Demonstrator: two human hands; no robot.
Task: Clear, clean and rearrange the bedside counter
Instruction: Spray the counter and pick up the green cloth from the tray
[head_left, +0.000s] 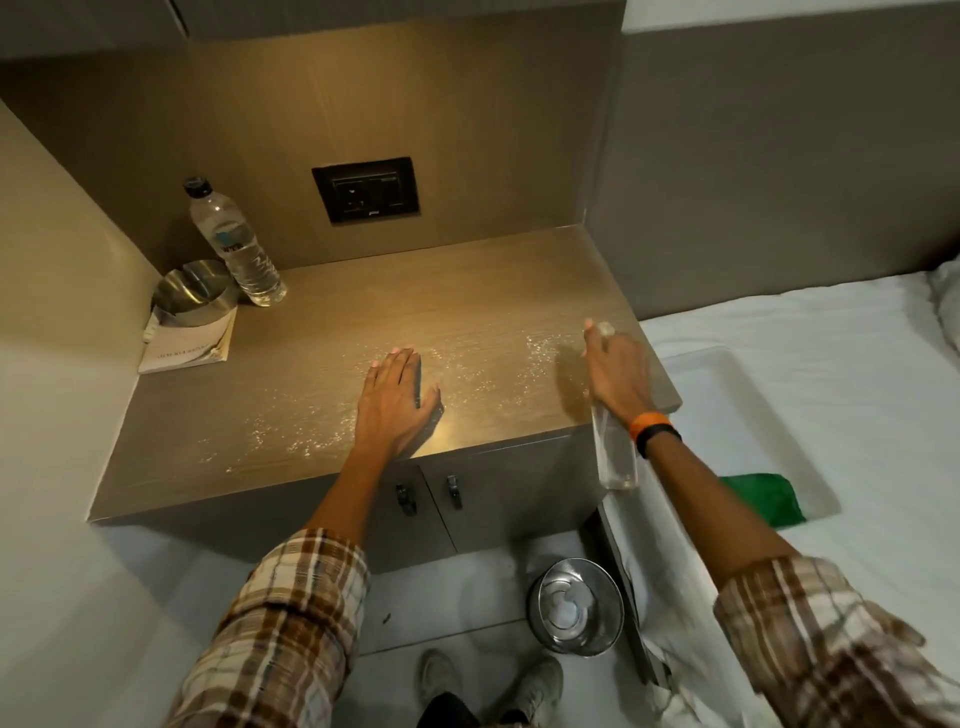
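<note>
- Your left hand (397, 402) lies flat and spread on the counter (322, 332) at frame centre, holding nothing.
- Your right hand (615, 371), right of centre, is wrapped around a clear spray bottle (615, 452) over the counter's right edge.
- Droplets (306, 436) speckle the counter's front.
- Upper left: water bottle (236, 244), metal ashtray (195, 293), booklet (189, 345).
- A green cloth (769, 496) lies on a white tray (727, 395) at right.

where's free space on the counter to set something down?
Free: the back right of the counter, from under the wall socket to the bed-side edge, and the front left corner. Both look dry. Crowded: back left corner holds the water bottle, metal ashtray and booklet. The front middle is wet with spray droplets, under the left hand and the right hand holding the spray bottle.
</note>
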